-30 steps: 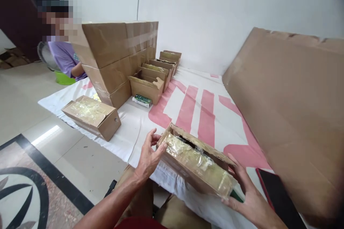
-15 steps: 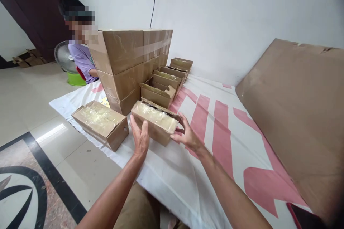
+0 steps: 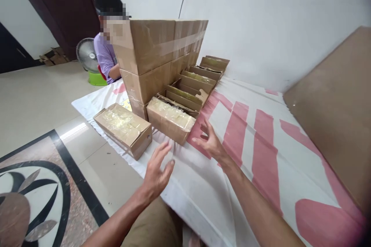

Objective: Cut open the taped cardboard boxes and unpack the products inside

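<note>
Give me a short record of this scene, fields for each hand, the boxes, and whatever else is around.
near box: small taped carton on the sheet, fronting a row of open boxes
left hand: open, fingers spread, holding nothing, just short of the near box
right hand: open, holding nothing, by the near box's right end
second taped box: left of it, at the sheet's edge
stack of cartons: behind both
other person: behind the stack, fan alongside
cardboard panel: far right

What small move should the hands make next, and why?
Probably reach the right hand to the nearest open box. Both it and the left hand are open and empty, the taped box rests on the sheet, and that open box stands right behind it.
</note>
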`<state>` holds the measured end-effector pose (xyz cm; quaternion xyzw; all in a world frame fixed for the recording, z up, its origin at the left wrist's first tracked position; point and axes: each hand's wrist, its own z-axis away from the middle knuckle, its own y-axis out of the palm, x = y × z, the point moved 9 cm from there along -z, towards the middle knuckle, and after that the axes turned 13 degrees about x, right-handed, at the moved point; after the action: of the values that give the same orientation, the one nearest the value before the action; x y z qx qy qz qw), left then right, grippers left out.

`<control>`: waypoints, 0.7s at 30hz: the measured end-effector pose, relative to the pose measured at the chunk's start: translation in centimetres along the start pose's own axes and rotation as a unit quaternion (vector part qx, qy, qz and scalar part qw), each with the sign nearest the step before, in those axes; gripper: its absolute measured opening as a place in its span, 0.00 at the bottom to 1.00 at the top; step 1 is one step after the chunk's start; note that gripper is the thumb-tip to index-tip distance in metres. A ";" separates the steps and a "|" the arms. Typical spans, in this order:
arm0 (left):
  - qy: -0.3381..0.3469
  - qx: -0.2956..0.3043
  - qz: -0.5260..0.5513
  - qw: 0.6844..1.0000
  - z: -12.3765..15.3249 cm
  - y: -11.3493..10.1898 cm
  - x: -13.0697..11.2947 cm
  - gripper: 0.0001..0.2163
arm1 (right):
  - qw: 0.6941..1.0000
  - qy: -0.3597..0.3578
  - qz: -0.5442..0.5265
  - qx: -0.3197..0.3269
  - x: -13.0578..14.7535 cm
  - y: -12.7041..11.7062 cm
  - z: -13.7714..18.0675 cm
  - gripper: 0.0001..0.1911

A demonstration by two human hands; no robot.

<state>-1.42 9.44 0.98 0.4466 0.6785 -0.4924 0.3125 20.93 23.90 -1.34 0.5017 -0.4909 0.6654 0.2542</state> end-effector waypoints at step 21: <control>-0.311 -0.129 0.008 0.941 -6.7 -25.3 9.1 0.24 | 0.987 -0.089 -0.026 0.130 7.2 18.6 -4.5 0.32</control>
<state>-28.10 15.54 5.05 0.2322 0.6015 -0.5124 0.5672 0.93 19.66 -2.26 0.6000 -0.4075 0.6698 0.1594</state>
